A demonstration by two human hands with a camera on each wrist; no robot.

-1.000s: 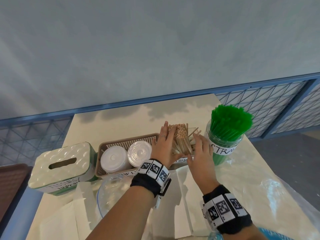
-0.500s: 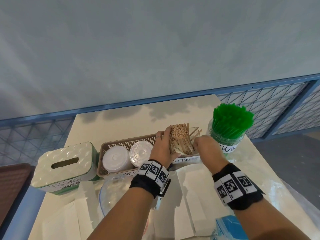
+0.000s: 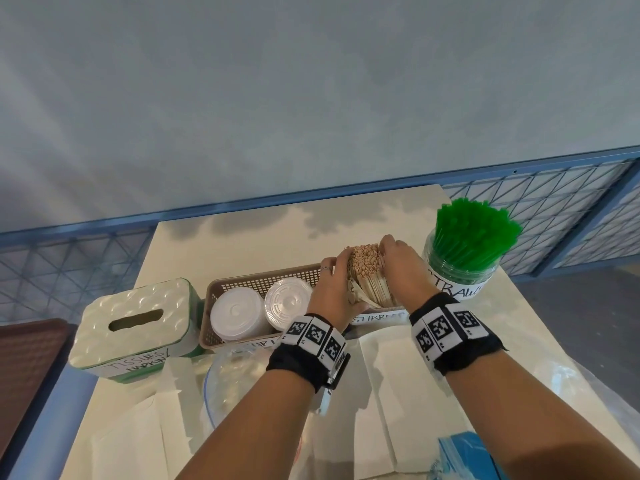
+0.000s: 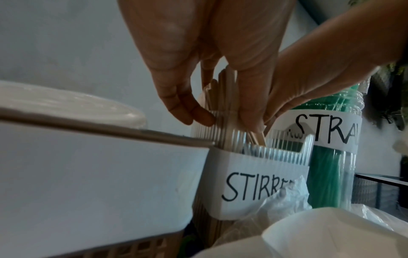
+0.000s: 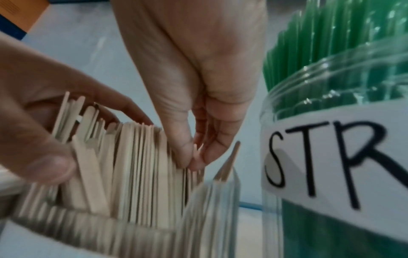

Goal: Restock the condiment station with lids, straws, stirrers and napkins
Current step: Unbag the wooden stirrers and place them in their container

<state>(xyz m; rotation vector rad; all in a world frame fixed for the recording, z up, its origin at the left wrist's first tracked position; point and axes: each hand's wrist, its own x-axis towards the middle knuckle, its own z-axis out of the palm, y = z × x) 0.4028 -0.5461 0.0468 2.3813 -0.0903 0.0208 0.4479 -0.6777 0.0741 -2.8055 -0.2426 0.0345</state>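
A thick bundle of wooden stirrers [image 3: 366,271] stands in the clear ribbed holder labelled STIRRERS [image 3: 379,317], just right of the basket. My left hand [image 3: 333,289] wraps the bundle's left side; in the left wrist view the left hand [image 4: 223,120] has fingers and thumb curled round the stirrers [image 4: 223,97]. My right hand [image 3: 398,265] lies over the bundle's right side and top. In the right wrist view the right hand [image 5: 195,159] pinches a few stirrers [image 5: 137,165] at the right edge. One stirrer [image 5: 230,162] leans apart against the holder's wall.
A clear jar [image 3: 459,289] of green straws [image 3: 474,230] stands close to my right hand. The brown basket [image 3: 263,280] holds two stacks of lids [image 3: 237,313]. A tissue box [image 3: 135,323] sits at the left. Napkins [image 3: 415,393], a clear bowl [image 3: 225,379] and a blue pack [image 3: 464,455] lie nearer me.
My right hand has risen from the bundle's lower right onto its right side and top. The stirrers that splayed out to the right now lie against the bundle. The left hand stayed put.
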